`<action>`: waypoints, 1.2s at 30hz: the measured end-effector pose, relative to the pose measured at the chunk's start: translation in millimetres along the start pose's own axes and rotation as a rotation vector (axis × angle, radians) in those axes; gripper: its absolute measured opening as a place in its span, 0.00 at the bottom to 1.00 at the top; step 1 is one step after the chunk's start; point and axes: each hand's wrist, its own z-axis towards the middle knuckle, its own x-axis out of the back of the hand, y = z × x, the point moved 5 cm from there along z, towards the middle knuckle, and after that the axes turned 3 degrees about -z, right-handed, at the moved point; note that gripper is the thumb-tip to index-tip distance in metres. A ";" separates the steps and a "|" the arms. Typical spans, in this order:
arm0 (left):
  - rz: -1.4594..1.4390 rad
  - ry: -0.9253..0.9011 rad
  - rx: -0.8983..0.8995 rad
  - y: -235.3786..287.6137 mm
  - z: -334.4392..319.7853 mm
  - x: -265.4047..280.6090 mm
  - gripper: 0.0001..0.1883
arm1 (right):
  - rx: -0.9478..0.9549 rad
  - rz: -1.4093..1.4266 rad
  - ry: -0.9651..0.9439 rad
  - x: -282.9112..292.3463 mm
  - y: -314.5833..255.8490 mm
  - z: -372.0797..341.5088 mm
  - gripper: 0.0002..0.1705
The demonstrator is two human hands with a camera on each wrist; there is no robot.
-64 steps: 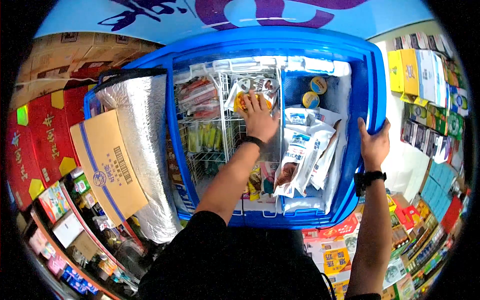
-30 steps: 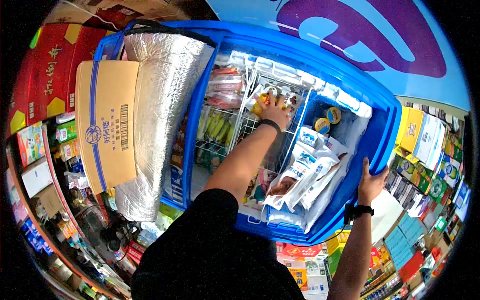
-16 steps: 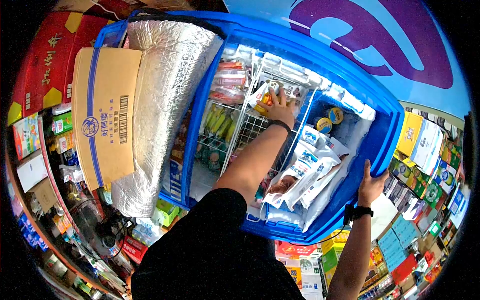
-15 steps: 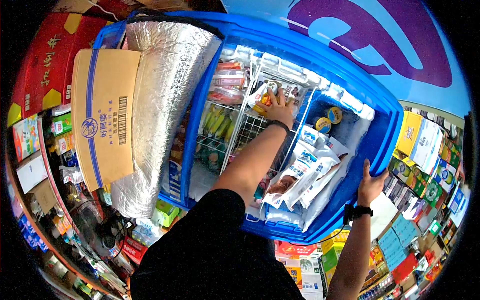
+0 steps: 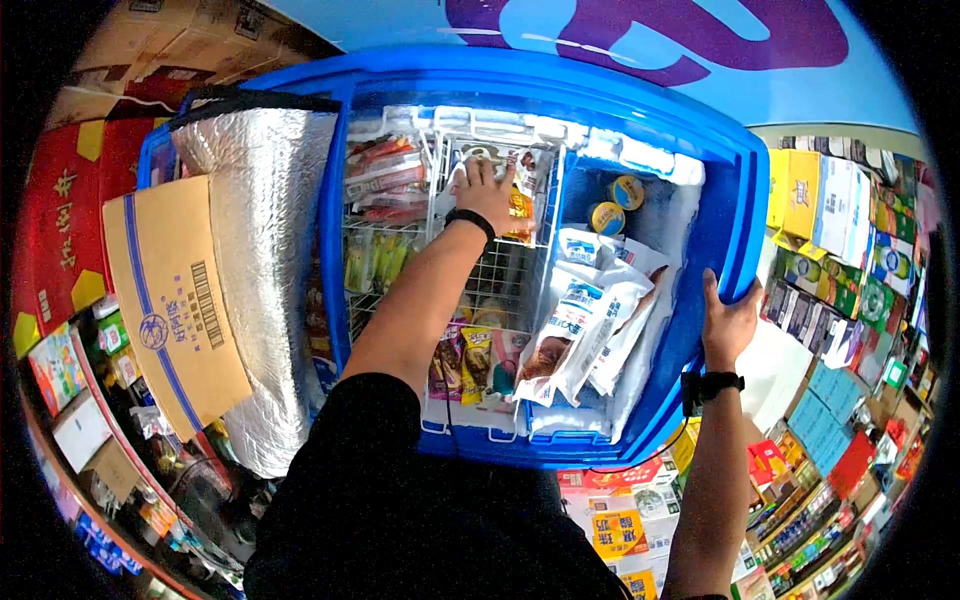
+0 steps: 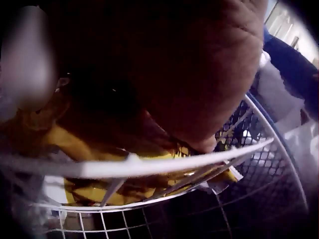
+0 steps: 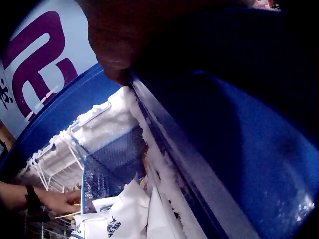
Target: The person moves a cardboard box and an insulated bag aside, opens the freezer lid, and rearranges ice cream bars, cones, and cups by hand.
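Observation:
My left hand (image 5: 482, 205) reaches into the middle wire basket (image 5: 500, 268) of a blue chest freezer, its fingers spread over wrapped packets at the back. Beside the fingers lies a yellow-orange packet (image 5: 521, 212), with a brown-and-white one (image 5: 530, 165) behind it. The left wrist view shows the palm close over yellow wrapping (image 6: 94, 191) behind white basket wires. My right hand (image 5: 730, 322) grips the freezer's right rim (image 5: 745, 215), thumb inside and fingers outside. In the right wrist view frost (image 7: 149, 134) lines the wall below that hand.
White bags (image 5: 585, 320) and two round yellow-lidded tubs (image 5: 607, 218) sit in the right compartment. Packs fill the left basket (image 5: 385, 180). A silver insulating sheet (image 5: 255, 280) and a flat carton (image 5: 180, 310) cover the left side. Stacked boxes (image 5: 825, 200) stand at right.
My left hand has shifted left across the packets, leaving the yellow-orange one uncovered at its right. The head view has turned; my right hand stays on the rim.

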 end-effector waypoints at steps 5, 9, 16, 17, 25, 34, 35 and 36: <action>0.037 0.098 0.013 8.6 -8.7 -2.7 0.62 | -0.003 -0.003 -0.007 -3.6 4.0 1.3 0.47; 0.063 0.155 0.019 -0.2 -4.3 -6.0 0.65 | -0.033 -0.001 -0.002 0.2 -0.5 -1.9 0.47; -0.193 0.614 -0.169 30.9 -36.6 23.0 0.31 | -0.027 -0.026 0.004 3.5 -3.6 -3.0 0.46; -0.293 0.661 -0.274 45.4 -50.6 33.8 0.28 | -0.035 -0.029 -0.002 3.5 -3.4 -2.5 0.46; -0.369 0.141 -0.532 184.5 -43.2 28.0 0.40 | -0.043 -0.033 -0.009 3.4 -1.0 -2.1 0.50; -0.134 -0.376 -0.534 211.7 -74.9 -22.0 0.52 | -0.089 -0.023 -0.057 6.8 -5.4 0.5 0.50; -0.166 -0.339 -0.531 211.0 -72.9 -27.3 0.50 | -0.095 -0.039 -0.043 6.5 -5.1 0.8 0.50; -0.199 -0.306 -0.528 209.9 -72.2 -27.6 0.48 | -0.087 -0.028 -0.033 7.5 -5.8 1.8 0.50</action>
